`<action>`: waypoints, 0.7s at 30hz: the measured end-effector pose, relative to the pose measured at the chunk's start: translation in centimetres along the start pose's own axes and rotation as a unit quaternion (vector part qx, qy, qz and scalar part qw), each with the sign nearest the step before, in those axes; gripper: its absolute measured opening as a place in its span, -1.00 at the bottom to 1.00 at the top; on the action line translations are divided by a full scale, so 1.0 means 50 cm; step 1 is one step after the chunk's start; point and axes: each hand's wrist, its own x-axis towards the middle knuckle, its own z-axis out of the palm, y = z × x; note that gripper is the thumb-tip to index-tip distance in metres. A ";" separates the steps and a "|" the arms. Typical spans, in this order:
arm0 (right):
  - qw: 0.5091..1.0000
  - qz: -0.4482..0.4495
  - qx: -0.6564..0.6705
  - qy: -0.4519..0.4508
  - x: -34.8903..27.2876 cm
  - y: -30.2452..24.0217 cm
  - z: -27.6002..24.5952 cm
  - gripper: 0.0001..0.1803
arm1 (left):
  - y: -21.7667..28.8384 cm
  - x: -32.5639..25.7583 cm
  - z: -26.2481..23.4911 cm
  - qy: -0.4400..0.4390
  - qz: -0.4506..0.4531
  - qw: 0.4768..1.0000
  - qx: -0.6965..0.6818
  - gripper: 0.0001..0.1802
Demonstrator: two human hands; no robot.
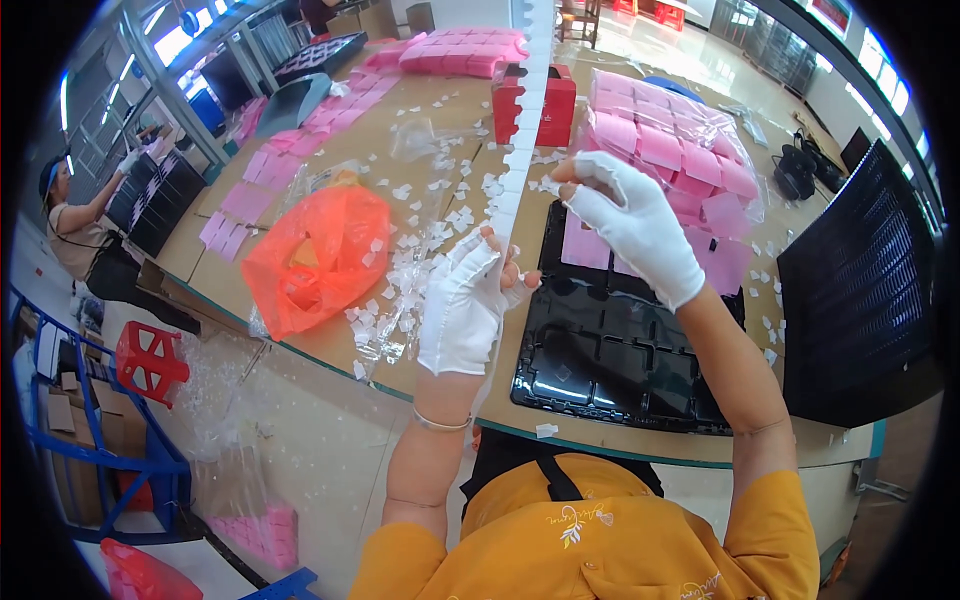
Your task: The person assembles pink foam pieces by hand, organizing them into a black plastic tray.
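A long white strip with a notched edge (521, 135) runs from the top of the view down to my left hand (462, 305). My gloved left hand is closed around its lower part, bare fingertips showing. To the right, my gloved right hand (635, 222) is raised over the far part of a black plastic tray (570, 355). Its thumb and fingers curl together, with a small white piece (543, 186) at the tips. Pink pieces (585, 243) lie in the tray's far end, partly behind my right hand and forearm.
White scraps (405, 285) litter the table around an orange plastic bag (330, 245). A red box (555, 108) and plastic-wrapped pink stacks (665, 140) stand farther back. Black trays (855, 300) rise at the right edge. A co-worker (85, 225) is at far left.
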 end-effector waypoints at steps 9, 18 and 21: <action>0.912 0.185 0.290 -0.222 0.001 0.106 -0.015 -0.60 | -0.011 -0.002 0.018 -0.099 -0.241 0.954 -0.148 -0.76; 0.918 0.177 0.288 -0.209 0.000 0.097 -0.025 -0.80 | -0.010 0.004 0.030 -0.106 -0.258 0.956 -0.090 -0.75; 0.925 0.188 0.268 -0.192 -0.010 0.085 -0.029 -0.82 | -0.010 0.003 0.030 -0.102 -0.249 0.961 -0.060 -0.72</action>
